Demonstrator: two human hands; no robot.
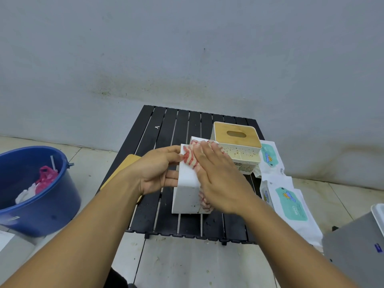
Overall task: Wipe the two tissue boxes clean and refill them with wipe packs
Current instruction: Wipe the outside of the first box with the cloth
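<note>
Black slatted table point(166, 121), centre: white tissue box point(185, 196), gripped at its 9 o'clock edge by left hand point(158, 171); striped cloth point(192, 156) pressed on top under flat right hand point(220, 183). Brace firmly, wipe with even pressure. Lidded box point(239, 150) at 1 o'clock.

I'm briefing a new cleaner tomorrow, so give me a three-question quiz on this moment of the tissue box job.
1. True or false: the right hand presses a striped cloth flat against the white box.
2. Which box has a wooden lid on it? A) the white box being wiped B) the speckled box behind it
3. Fill in: the wipe packs lie to the ____ of the black table.

Key: 1 true; 2 B; 3 right.
</note>
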